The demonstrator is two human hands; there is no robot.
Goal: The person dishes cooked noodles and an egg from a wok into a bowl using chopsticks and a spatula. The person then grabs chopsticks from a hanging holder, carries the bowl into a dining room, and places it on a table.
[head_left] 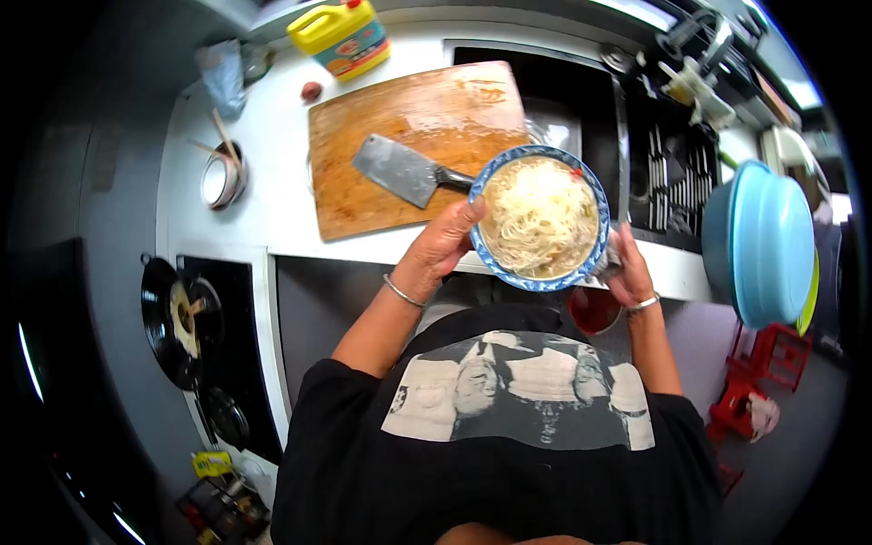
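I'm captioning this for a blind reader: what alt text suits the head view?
Seen from above, a person's left hand grips a blue-and-white bowl of pale noodles, the right hand at its opposite side. Beyond, a cleaver lies on a wooden cutting board, near a yellow jug on the white counter.

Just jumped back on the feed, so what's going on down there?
A person is holding a blue-and-white bowl of noodles at the counter's front edge. The left hand grips its rim; the right hand is at the opposite side, with something greyish between. A cleaver lies on the cutting board.
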